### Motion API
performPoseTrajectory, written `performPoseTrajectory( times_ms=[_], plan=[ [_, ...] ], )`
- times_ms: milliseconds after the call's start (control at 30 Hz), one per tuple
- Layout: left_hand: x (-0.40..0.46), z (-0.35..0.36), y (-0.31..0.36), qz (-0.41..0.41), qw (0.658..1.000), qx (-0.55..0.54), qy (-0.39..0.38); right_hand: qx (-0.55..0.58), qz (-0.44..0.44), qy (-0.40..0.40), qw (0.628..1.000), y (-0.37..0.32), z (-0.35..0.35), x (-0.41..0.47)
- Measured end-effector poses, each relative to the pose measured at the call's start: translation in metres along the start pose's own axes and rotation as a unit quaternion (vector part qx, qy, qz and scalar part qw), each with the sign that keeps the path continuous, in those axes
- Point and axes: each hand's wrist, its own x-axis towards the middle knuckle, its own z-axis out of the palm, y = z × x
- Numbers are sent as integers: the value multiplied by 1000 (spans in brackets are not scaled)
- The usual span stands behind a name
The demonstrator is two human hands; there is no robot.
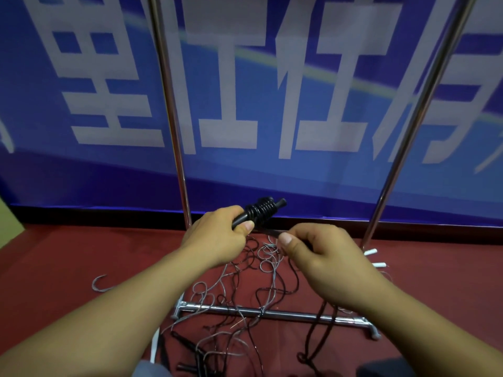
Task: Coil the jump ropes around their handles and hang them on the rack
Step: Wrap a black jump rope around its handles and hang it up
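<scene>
Above the rack's base bar [272, 313]: left hand [217, 235] gripping the black handles [261, 213], right hand [324, 257] pinching the black rope [272, 232] just beside; probably light, springy, slippery cord, best held taut near the coil.

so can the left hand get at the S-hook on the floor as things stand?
Probably not yet: the left hand grips the black handles. The S-hook lies unobstructed on its side.

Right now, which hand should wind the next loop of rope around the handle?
The right hand. It already pinches the loose black rope just beside the coil, while the left hand grips the handle and looks busy holding it steady.
</scene>
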Motion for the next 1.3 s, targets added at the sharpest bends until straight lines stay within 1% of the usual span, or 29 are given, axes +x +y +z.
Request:
performPoseTrajectory(
  times_ms=[67, 133, 200, 467, 667, 733, 833, 900, 1100, 1200, 1300],
  plan=[
    [-1, 2, -2, 1, 999, 24, -31, 0, 25, -5, 1000, 2, -1, 2],
    [-2, 4, -3, 1, 998, 31, -61, 15, 56, -7, 998, 3, -2, 4],
    [-3, 5, -2, 1, 996, 34, -88, 5, 68, -1, 998, 3, -3, 6],
    [-7, 10, 1, 32, 984, 40, -168, -153, 25, 46, 987, 8, -2, 9],
    [-17, 13, 8, 93, 966, 81, -226, -166, 15, 68, 984, 15, -4, 15],
    [-23, 11, 15, 134, 960, 108, -221, -166, 15, 72, 983, 18, -3, 18],
    [-36, 9, 24, 202, 950, 142, -192, -160, 34, 68, 984, 23, -3, 23],
    [-42, 9, 28, 227, 945, 160, -175, -144, 54, 63, 986, 26, -6, 26],
    [-48, 4, 32, 246, 944, 146, -166, -119, 64, 25, 991, 29, -17, 32],
    [-49, 2, 33, 255, 942, 126, -178, -110, 68, 6, 992, 32, -22, 34],
    [-53, 0, 35, 272, 938, 83, -199, -104, 74, 7, 992, 35, -24, 37]
  ],
)
